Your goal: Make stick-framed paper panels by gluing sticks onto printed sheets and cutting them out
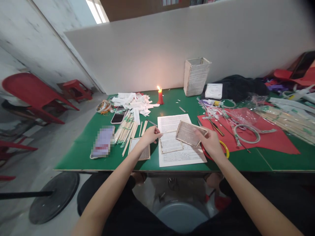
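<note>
My right hand (210,141) pinches a panel (188,133) by its right end, thumb over the face, and holds it tilted above the right part of the printed sheet (178,160). The panel is a flat rectangle, its greyish face finely lined like print, edged with thin, pale strips; its long axis runs left to right, sloping down toward me at the right end. My left hand (151,133) has its fingertips drawn together at the far left corner of a frame (171,143), though I cannot tell whether they grip its edge. That frame lies on the sheet, slim-edged and slightly uneven, its long axis also left to right, the right end turned a little away from me. Partly under my left forearm, a second panel (147,154) with the same pale border rests on the smooth green tabletop (78,149). Straight, slender sticks (126,131) lie bundled beyond it, near crumpled white strips (135,101). A red wax candle (160,97) burns at the back, left of a tall, open, four-sided box (197,77) with streaky whitish walls. Just beside my right hand are red and yellow scissors (227,150).
</note>
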Demonstrator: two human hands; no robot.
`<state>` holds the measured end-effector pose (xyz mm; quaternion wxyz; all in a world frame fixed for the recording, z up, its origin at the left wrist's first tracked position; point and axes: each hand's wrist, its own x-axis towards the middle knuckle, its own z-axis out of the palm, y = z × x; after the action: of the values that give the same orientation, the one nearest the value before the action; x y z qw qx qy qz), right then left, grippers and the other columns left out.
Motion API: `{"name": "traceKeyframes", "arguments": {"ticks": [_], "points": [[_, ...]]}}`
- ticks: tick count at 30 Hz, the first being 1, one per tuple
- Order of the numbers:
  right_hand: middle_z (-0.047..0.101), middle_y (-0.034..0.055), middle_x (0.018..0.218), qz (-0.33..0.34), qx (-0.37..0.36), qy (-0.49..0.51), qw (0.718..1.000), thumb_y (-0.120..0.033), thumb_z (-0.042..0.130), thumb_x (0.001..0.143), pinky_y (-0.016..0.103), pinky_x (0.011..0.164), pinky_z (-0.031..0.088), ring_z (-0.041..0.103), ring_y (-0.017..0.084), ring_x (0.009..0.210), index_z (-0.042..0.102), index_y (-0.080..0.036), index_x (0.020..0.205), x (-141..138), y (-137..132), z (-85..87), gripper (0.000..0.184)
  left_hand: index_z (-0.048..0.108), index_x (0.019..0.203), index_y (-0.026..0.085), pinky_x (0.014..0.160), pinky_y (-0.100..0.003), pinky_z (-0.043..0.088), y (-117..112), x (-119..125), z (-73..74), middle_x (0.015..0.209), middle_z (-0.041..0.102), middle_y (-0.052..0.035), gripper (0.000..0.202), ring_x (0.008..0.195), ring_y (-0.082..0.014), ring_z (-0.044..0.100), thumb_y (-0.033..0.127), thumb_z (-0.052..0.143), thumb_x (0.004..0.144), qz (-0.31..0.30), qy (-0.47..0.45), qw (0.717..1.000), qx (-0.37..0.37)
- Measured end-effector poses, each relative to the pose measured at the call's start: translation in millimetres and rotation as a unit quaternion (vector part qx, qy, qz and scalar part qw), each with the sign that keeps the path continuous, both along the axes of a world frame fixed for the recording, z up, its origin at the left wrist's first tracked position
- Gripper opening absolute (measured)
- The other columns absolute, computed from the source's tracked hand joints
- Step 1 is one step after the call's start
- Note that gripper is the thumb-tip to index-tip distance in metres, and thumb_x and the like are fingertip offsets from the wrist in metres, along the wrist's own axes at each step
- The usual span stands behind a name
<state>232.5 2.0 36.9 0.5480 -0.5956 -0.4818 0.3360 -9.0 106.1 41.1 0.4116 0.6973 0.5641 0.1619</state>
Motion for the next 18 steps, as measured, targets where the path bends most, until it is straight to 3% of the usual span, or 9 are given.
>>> {"name": "traceKeyframes", "arguments": {"ticks": [3,7,13,18], "points": [[0.079,0.0114,0.097,0.015,-0.044,0.006,0.999,-0.053,0.069,0.078,0.039,0.077,0.058,0.073,0.032,0.094,0.075,-0.016,0.093,-6,-3,-11.3,0.04,0.047,0.077,0.019,0.043,-0.022,0.046,-6,2,0.8,0.079,0.052,0.0,0.02,0.059,-0.0114,0.056,0.019,0.067,0.082,0.005,0.002,1.0,0.0],[0.078,0.0114,0.108,-0.012,-0.045,0.046,0.998,-0.051,0.07,0.079,0.045,0.089,0.057,0.071,0.034,0.107,0.076,-0.017,0.097,-9,-4,-18.8,0.039,0.046,0.086,0.02,0.042,-0.022,0.048,-19,0,3.3,0.09,0.052,-0.0016,0.03,0.065,-0.0129,0.059,0.024,0.074,0.078,0.006,0.004,1.0,0.007],[0.08,0.0096,0.093,0.088,-0.143,0.196,0.966,-0.049,0.073,0.076,0.046,0.085,0.06,0.076,0.033,0.089,0.077,-0.02,0.087,-18,0,-18.7,0.032,0.047,0.092,0.02,0.052,-0.026,0.054,-23,-8,1.8,0.084,0.05,0.0017,0.024,0.066,-0.0134,0.059,0.018,0.068,0.079,0.014,-0.023,1.0,-0.015],[0.08,0.0099,0.093,0.082,-0.145,0.242,0.956,-0.045,0.074,0.076,0.044,0.083,0.061,0.076,0.032,0.09,0.077,-0.019,0.088,-28,0,-19.1,0.029,0.051,0.095,0.019,0.063,-0.028,0.055,-19,-17,0.7,0.087,0.055,-0.0003,0.027,0.072,-0.0144,0.062,0.014,0.068,0.074,0.026,-0.087,0.995,-0.043]]}}
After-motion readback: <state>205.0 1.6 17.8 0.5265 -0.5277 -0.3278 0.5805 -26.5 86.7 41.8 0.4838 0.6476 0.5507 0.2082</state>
